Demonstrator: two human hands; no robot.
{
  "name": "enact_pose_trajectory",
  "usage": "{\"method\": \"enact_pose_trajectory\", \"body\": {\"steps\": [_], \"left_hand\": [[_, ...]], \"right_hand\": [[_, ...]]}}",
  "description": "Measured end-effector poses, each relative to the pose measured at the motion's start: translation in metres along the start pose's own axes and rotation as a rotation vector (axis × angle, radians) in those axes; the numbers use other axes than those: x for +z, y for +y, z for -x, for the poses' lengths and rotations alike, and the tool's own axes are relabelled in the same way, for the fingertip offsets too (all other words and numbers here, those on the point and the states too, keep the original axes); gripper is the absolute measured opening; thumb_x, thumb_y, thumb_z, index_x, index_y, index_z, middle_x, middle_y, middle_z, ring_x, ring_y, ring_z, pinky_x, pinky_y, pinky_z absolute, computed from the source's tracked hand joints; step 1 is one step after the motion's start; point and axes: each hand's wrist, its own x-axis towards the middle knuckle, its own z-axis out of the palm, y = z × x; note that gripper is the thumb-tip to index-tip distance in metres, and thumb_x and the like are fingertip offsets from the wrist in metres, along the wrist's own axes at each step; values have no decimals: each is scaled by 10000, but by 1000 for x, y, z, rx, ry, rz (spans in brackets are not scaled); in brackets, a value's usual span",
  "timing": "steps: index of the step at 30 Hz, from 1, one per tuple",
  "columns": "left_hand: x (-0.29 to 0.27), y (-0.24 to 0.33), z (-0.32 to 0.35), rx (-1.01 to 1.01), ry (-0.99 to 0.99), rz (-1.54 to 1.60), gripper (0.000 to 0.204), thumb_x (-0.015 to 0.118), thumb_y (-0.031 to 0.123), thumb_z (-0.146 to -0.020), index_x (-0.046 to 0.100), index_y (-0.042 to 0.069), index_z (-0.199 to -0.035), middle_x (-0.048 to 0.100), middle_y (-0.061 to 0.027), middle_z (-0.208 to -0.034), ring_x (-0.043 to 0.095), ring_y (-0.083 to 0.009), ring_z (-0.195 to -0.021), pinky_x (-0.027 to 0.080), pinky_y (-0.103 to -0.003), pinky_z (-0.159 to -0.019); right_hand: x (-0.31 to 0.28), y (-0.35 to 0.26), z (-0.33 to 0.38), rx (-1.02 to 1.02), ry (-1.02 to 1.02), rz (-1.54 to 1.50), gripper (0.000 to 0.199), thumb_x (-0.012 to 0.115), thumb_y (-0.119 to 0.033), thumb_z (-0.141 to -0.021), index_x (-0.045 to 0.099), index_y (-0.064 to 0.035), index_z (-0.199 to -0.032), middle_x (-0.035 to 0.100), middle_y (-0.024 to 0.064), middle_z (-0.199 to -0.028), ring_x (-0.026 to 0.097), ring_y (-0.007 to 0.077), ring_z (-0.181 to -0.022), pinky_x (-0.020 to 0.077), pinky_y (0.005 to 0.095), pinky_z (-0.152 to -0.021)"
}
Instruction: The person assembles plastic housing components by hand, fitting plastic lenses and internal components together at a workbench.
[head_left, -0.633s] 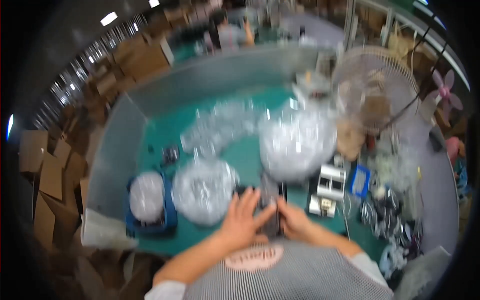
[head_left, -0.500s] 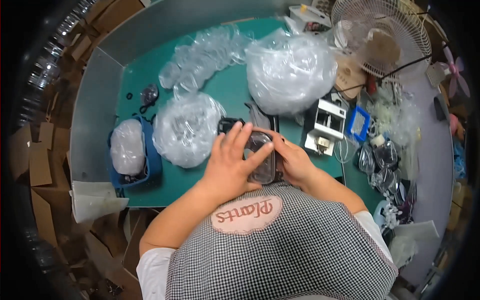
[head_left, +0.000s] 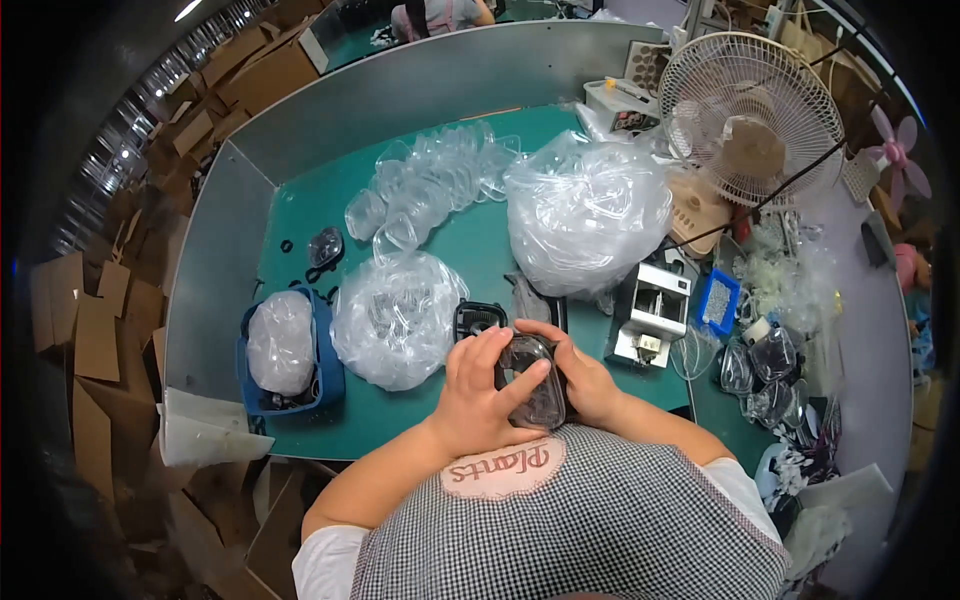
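Both hands grip one small clear plastic clamshell case [head_left: 533, 392] with something dark inside, held close to my chest over the green table [head_left: 470, 245]. My left hand [head_left: 482, 395] covers its left side, fingers spread over the top. My right hand [head_left: 582, 378] clasps its right edge. Just beyond my left fingers a black part [head_left: 476, 318] lies on the table. A clear bag of plastic cases [head_left: 396, 315] sits to its left.
A large clear bag [head_left: 586, 208] and loose empty clamshells [head_left: 430, 180] lie farther back. A blue basket with a bagged bundle [head_left: 285, 350] stands at the left. A small white machine [head_left: 650, 312], a blue tray [head_left: 717, 300] and a fan [head_left: 750, 115] are at the right.
The view has steadied and tipped down toward my chest. Both hands have kept hold of the case and drawn it slightly nearer to me; my left fingers shifted over its top.
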Motion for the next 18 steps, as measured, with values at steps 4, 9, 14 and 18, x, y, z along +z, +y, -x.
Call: {"method": "enact_pose_trajectory", "body": {"steps": [4,9,14,18], "left_hand": [[19,-28,-6,-30,-74,-31,887,798,548,-597,479,269,-1375,359,-177,-1371,375,-379,-1278,283,-538,-1049],[2,-19,-5,19,-75,-67,894,776,580,-635,471,192,-1381,377,-172,-1371,373,-373,-1291,282,-528,-1068],[-4,-31,4,-408,151,322,921,702,593,-761,391,-2,-1392,398,-204,-1376,410,-352,-1273,336,-439,-1058],[-4,-36,7,-669,95,1084,806,679,543,-829,431,-16,-1354,538,-130,-1250,532,-217,-1131,411,-353,-987]], "right_hand": [[-20,28,-23,97,0,-15,755,730,-232,-832,315,-52,-1436,491,114,-1331,478,211,-1229,379,357,-1054],[-11,18,-11,46,-21,-69,805,748,-137,-788,308,-48,-1457,560,82,-1230,541,154,-1113,436,315,-985],[-7,7,-4,72,-71,-108,804,753,-108,-774,329,-27,-1452,619,61,-1115,596,104,-978,487,281,-903],[-13,7,-5,70,-67,-215,875,817,-258,-708,375,17,-1412,630,110,-1137,629,149,-965,497,303,-894]]}}
